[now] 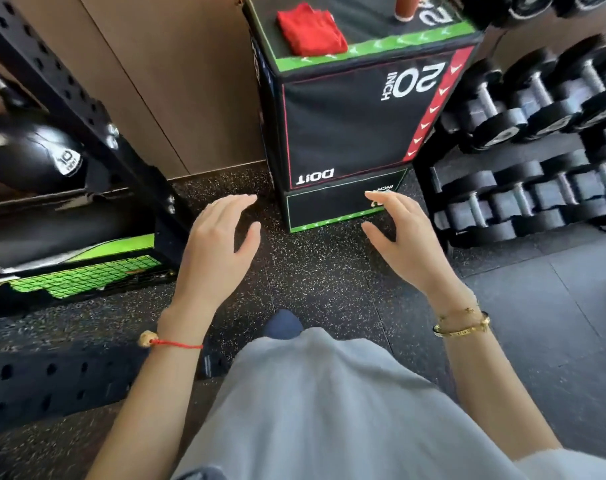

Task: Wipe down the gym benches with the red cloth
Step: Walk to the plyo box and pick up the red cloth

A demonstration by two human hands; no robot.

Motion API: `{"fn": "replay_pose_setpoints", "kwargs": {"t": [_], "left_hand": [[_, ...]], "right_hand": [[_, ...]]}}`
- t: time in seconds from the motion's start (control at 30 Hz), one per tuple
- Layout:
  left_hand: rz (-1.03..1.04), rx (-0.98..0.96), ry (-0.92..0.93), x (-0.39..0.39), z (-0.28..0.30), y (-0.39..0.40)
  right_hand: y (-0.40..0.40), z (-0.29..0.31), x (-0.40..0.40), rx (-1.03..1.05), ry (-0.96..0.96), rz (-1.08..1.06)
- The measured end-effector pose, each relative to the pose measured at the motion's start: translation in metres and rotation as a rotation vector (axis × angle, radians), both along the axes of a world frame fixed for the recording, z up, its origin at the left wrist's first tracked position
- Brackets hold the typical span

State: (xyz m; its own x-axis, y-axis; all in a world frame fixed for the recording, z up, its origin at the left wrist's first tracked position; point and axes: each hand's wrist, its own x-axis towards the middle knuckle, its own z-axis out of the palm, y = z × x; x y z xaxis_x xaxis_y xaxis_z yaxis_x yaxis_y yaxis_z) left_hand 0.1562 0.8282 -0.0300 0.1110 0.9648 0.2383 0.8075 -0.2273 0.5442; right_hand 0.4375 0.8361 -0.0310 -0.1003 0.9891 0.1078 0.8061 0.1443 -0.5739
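red cloth point(312, 29) on box point(346, 116); left hand point(221, 244), right hand point(402, 237) spread, empty

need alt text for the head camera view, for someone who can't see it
A folded red cloth lies on top of a black plyo box against the wall, untouched. The person's left hand and right hand hover open and empty over the speckled floor in front of it. A dumbbell rack stands to the right.

There is one view only, from a wide-angle camera on the person's head. It looks forward and steeply down at the floor point(315, 271). The plyo box point(350, 126) stands near, in the upper middle of the frame.
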Motion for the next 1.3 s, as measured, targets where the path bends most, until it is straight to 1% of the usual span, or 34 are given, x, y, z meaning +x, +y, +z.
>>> {"fn": "replay_pose_setpoints", "kwargs": {"t": [0.2,0.33,0.63,0.77,0.9,1.1,1.23,1.3], "left_hand": [[0.035,-0.009,0.025,0.008,-0.015,0.1],[0.002,-0.005,0.04,0.012,-0.023,0.182],[0.047,0.059,0.037,0.011,-0.01,0.382],[0.059,0.054,0.071,0.014,-0.015,0.45],[0.062,0.014,0.08,0.027,-0.028,0.499],[0.082,-0.029,0.081,0.053,-0.053,0.551],[0.135,-0.051,0.086,0.065,-0.069,0.574],[0.161,-0.058,0.109,0.07,-0.078,0.582]], "right_hand": [[0.104,-0.018,0.005,-0.034,0.008,0.018],[0.184,-0.026,0.007,-0.023,0.008,0.005],[0.391,-0.013,0.004,0.038,0.015,0.003],[0.459,-0.015,0.003,0.038,0.057,-0.025],[0.516,-0.024,0.006,0.013,0.06,-0.043],[0.59,-0.041,0.011,-0.125,0.031,-0.06],[0.631,-0.055,0.012,-0.263,-0.042,-0.068],[0.646,-0.062,0.01,-0.258,-0.132,-0.084]]}}
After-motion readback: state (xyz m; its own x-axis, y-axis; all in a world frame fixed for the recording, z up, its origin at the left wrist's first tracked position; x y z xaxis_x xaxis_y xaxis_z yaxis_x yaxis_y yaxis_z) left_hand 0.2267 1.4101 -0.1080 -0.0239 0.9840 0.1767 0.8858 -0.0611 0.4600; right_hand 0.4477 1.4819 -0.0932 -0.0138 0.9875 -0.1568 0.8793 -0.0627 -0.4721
